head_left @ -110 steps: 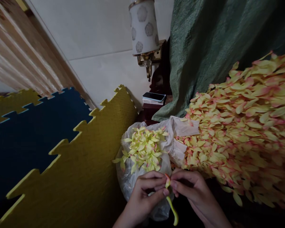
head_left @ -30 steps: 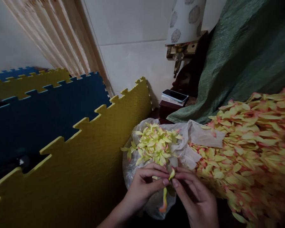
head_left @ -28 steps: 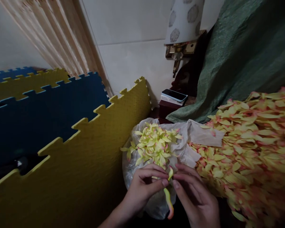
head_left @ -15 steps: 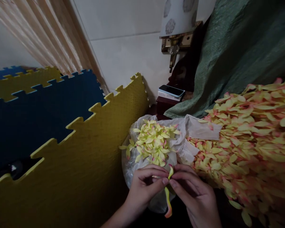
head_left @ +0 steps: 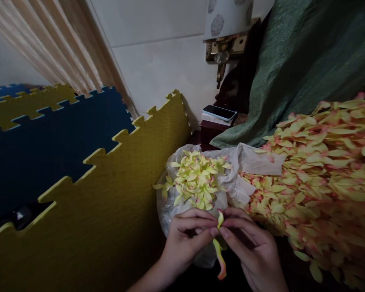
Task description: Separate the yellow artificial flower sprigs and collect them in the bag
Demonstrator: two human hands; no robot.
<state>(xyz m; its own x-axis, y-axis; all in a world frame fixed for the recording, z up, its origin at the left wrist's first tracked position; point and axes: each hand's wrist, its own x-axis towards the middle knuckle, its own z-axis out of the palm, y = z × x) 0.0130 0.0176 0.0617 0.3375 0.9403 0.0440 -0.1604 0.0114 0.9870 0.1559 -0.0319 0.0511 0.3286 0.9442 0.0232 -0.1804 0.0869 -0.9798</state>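
Between my two hands is a yellow-green artificial petal piece (head_left: 220, 257) with pink tips, one end poking up above the fingers and a longer strip hanging below. My left hand (head_left: 187, 239) pinches it from the left with thumb and forefinger. From the other side my right hand (head_left: 252, 239) pinches it too, the thumbs almost meeting. Its middle is hidden by the fingertips. Just beyond the hands, a clear plastic bag (head_left: 166, 207) holds a heap of similar yellow flowers (head_left: 197, 176) with pink tips.
A large mass of yellow-pink petals (head_left: 328, 174) fills the right side, below a green cloth (head_left: 280, 81). Yellow foam mat (head_left: 109, 211) and blue foam mat (head_left: 57, 142) stand upright on the left. Behind the bag, a phone (head_left: 219, 112) rests on a white box; a wall lamp (head_left: 226, 24) hangs above.
The hanging strip's lower end has swung slightly to the right. Both hands keep their pinch in nearly the same place, and the view has shifted a little.
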